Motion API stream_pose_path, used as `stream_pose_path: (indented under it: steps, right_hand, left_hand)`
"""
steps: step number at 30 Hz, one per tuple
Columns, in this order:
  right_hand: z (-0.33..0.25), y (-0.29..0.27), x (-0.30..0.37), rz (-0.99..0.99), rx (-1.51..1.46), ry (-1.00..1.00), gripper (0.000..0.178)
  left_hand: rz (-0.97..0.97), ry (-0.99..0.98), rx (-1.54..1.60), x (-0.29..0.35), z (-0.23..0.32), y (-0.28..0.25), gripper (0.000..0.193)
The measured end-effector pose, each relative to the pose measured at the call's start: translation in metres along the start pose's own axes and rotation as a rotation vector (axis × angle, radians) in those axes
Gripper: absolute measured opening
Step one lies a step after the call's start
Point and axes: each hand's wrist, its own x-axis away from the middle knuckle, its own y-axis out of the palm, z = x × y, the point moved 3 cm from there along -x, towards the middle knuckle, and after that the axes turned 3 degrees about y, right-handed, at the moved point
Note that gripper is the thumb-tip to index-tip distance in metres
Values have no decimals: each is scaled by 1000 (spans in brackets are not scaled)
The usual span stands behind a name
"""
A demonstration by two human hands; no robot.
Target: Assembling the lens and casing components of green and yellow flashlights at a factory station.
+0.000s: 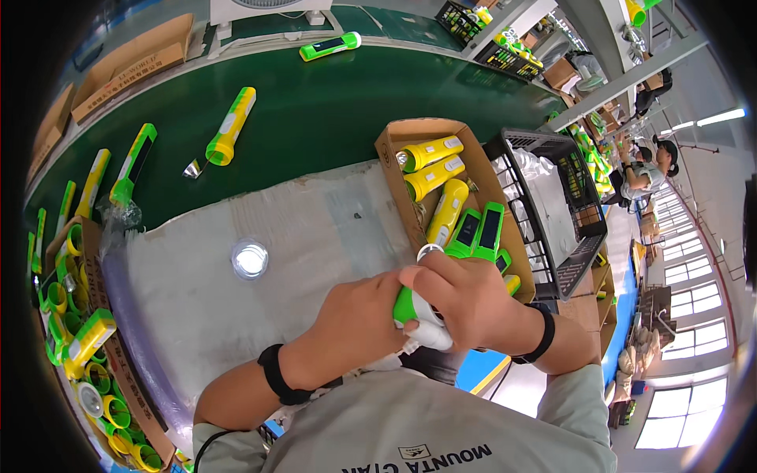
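In front of my chest, both hands are closed round a green flashlight (404,308), mostly hidden by my fingers. My left hand (369,309) grips it from the left side. My right hand (467,298) wraps over it from the right, and a white covering shows on a digit below. A pale ring (430,251) shows just above my knuckles; I cannot tell whether it belongs to the held flashlight. Just beyond my hands, a cardboard box (384,162) holds several yellow and green flashlights. A clear round lens (250,259) lies on the worktop left of my hands.
A green conveyor belt (307,118) runs across the far side, carrying a yellow flashlight (233,126) with a loose reflector and other flashlights. A black crate (576,264) stands right of the box. At the left, a carton (130,370) holds flashlight housings. A co-worker (648,175) is at the far right.
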Motion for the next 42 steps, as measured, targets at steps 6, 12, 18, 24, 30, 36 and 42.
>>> stream_pose_path:
  steps: [6, 12, 18, 24, 30, 36, 42]
  right_hand:
    - [2, -15, 2, -7, 2, -288, 37]
    - [11, 4, 9, -62, -61, 187, 36]
    - [8, -5, 14, 79, -175, -194, 39]
    - [12, 5, 19, 51, -153, 214, 33]
    - [24, 1, 32, 285, -412, -171, 47]
    - [25, -6, 39, 272, -326, 9, 37]
    - [29, 0, 50, 235, -201, 602, 31]
  left_hand:
    - [-403, -62, 466, 9, 12, 3, 46]
    - [-131, -251, -36, 3, 9, 4, 45]
    - [-385, 30, 569, 11, 18, 3, 55]
    - [-54, -84, -110, 10, 19, 8, 54]
    - [-647, -90, 644, 6, 5, -2, 52]
    - [-369, -145, 145, 8, 27, 2, 47]
    - [67, 78, -461, 0, 23, 19, 53]
